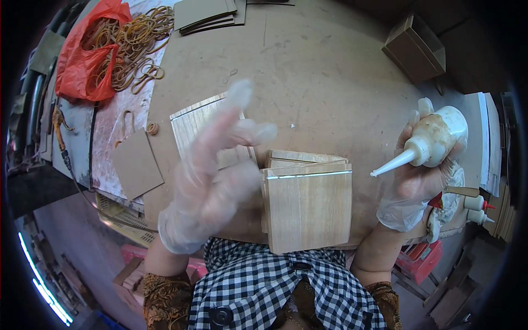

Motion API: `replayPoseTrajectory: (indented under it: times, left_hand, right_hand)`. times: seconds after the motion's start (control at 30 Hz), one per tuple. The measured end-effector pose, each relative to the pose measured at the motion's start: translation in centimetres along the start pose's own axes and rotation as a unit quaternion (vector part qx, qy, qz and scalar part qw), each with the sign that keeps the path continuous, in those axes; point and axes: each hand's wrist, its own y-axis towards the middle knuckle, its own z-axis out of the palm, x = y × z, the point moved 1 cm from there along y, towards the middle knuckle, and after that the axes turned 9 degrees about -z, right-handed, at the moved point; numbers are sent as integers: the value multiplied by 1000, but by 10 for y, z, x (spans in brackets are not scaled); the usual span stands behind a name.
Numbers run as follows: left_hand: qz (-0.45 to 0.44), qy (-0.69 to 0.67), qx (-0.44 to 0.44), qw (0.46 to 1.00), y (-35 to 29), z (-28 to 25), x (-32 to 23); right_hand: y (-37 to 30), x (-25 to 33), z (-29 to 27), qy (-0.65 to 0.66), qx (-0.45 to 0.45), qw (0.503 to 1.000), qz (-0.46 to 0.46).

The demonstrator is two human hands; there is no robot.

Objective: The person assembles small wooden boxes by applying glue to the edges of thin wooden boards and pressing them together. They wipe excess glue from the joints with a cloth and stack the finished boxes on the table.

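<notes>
In a clear glove, my right hand (pixel 421 179) grips a white squeeze bottle (pixel 448 132) with a long tapered nozzle. The bottle lies tilted, its tip aimed left and down, and brown stains mark its shoulder. My left hand (pixel 217 159), gloved too and slightly blurred, is raised with fingers apart and holds nothing. It partly covers a light wooden panel (pixel 190 121) behind it. Between my hands, a stack of thin wooden panels (pixel 311 212) sits at the table's near edge. Across the top panel, near its far end, runs a pale line in a groove.
A red plastic bag (pixel 82 71) spills rubber bands (pixel 140 41) at far left. Brown boards (pixel 206 14) lie at the back, another board (pixel 138 164) on the left. An open box (pixel 415 49) stands far right. Smaller bottles (pixel 476 203) and a rag (pixel 443 212) sit at the right edge.
</notes>
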Motion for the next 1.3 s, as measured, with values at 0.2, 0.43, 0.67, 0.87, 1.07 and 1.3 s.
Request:
replayPoseTrajectory:
  times: [0.2, 0.43, 0.67, 0.87, 1.07, 1.3]
  left_hand:
    - [69, 319, 217, 920, -19, 14, -13]
    - [67, 406, 251, 876, -19, 27, -29]
    - [174, 342, 208, 900, -22, 25, -24]
    - [161, 343, 85, 922, -28, -22, -35]
    - [54, 272, -23, 960, -6, -87, -3]
    - [39, 279, 54, 958, -1, -98, 34]
  right_hand:
    - [2, 0, -2, 14, 12, 1000, 14]
    - [6, 0, -9, 16, 50, 998, 17]
    - [4, -7, 1, -4, -14, 1000, -3]
    - [6, -4, -5, 11, -2, 1000, 9]
    - [6, -5, -10, -15, -9, 1000, -2]
    - [7, -8, -9, -30, -18, 999, 7]
